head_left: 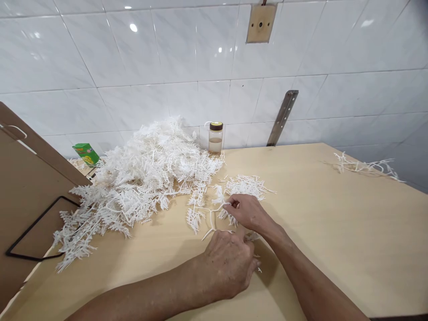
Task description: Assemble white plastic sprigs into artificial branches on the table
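A white plastic branch [211,217] with forked bare stems and feathery tips lies over the table in front of me. My right hand [249,211] pinches one of its stems between thumb and index finger. Closer to me, my left hand [230,263] is closed around the lower part of the branch, knuckles up; its fingertips are mostly hidden, and small white tips poke out beyond them. Just past my right hand is a small pile of loose white sprigs [247,186]. To the left spreads a large heap of white feathery branches [150,160].
A lidded bottle of liquid [216,139] stands behind the heap, near a green box [86,154]. Bare white stems [366,167] lie at the far right edge. A cardboard box [30,178] with a black strap [30,256] is at left; a metal bracket [282,118] leans on the tiled wall.
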The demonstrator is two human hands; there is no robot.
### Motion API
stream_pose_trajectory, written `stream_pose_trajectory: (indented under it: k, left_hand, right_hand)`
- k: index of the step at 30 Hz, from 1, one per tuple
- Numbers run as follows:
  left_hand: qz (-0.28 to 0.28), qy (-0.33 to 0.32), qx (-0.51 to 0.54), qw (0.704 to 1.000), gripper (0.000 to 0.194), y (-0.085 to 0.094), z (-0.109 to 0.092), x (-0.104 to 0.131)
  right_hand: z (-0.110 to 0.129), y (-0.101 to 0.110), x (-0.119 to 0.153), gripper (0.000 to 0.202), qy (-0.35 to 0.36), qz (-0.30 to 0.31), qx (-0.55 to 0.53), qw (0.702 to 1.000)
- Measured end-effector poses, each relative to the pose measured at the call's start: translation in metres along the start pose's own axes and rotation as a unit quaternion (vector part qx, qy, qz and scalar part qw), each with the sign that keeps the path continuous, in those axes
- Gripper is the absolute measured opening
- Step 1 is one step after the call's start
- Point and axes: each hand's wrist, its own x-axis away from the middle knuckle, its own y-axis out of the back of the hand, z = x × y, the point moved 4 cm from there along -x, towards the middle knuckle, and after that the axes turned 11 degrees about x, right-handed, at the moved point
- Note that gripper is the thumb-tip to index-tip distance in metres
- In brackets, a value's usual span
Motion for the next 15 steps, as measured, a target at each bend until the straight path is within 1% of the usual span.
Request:
stream_pose_trajectory:
  k: [2, 6, 8, 12, 15]
  left_hand:
    - [0.007, -0.001, -0.017, 1.000, 0.026, 0.003, -0.002, 0.002]
    - [0.078, -0.003, -0.021, 0.997, 0.023, 0.013, -0.005, 0.006]
    - [0.103, -0.029, -0.018, 0.994, 0.022, 0.018, -0.006, 0.009]
    - [0.154, -0.070, -0.017, 0.986, 0.030, 0.023, -0.008, 0.016]
    - [0.213, -0.085, -0.030, 0.973, 0.026, 0.022, -0.012, 0.020]
  right_hand:
    - [0.000, 0.006, 0.000, 0.023, -0.024, -0.030, -0.037, 0.999]
    - [-0.002, 0.014, 0.000, 0.035, -0.057, -0.051, -0.101, 0.992]
    - [-0.005, 0.016, 0.000, 0.039, -0.074, -0.061, -0.124, 0.988]
    - [-0.015, 0.018, -0.002, 0.037, -0.125, -0.089, -0.162, 0.975]
    - [-0.021, 0.019, -0.002, 0.036, -0.138, -0.119, -0.193, 0.964]
